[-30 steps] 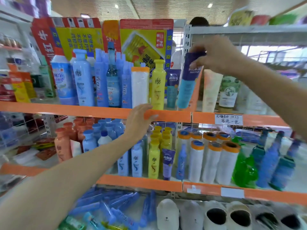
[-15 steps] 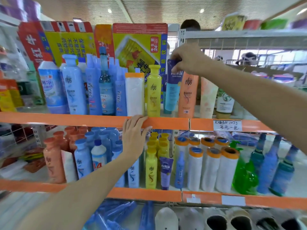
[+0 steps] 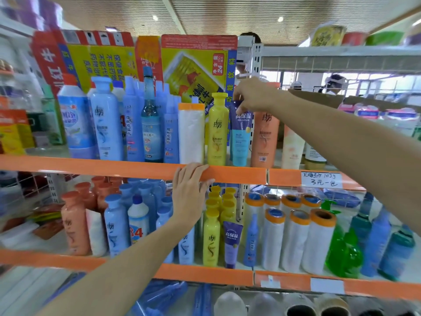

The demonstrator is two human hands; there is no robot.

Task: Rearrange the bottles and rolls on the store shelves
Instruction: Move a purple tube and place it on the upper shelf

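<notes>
Two bare forearms reach in from the bottom edge. Left hand (image 3: 191, 192) lies spread, straight fingers over the orange edge of the upper shelf (image 3: 114, 166). Above and to its right, the right hand (image 3: 255, 95) pinches the top of a blue tube (image 3: 241, 135) standing between a yellow bottle (image 3: 218, 131) and an orange bottle (image 3: 264, 140); its fingertips are hidden. Beyond, a slatted ceiling with spotlights.

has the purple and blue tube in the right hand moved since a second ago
Yes. The tube went left and down, from tilted before the orange bottle to upright beside the yellow bottle.
</notes>
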